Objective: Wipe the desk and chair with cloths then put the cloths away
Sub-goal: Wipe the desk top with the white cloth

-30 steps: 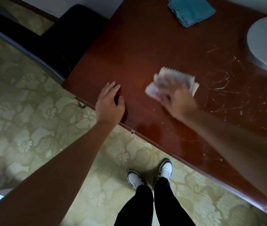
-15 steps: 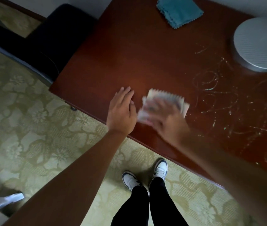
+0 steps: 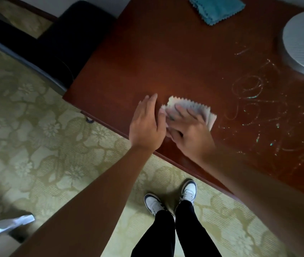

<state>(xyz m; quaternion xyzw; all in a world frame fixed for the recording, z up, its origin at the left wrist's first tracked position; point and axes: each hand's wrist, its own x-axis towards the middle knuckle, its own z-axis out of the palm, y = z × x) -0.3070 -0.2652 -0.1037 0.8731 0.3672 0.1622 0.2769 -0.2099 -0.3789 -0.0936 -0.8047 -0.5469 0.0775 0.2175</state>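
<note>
Both forearms come in bare, no sleeves in sight, no watch or rings on the left hand (image 3: 147, 125) or the right hand (image 3: 190, 134). Down below: slim black trousers (image 3: 173, 232) and white sneakers (image 3: 169, 199) (dark trim, white laces).

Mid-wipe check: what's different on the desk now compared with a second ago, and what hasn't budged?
The right hand, fingers spread flat on the pale cloth, has slid it leftward along the desk until it meets the left hand, which still rests flat at the front edge. No new grip, no release. The blue cloth, round grey object and streaks stay put.
</note>
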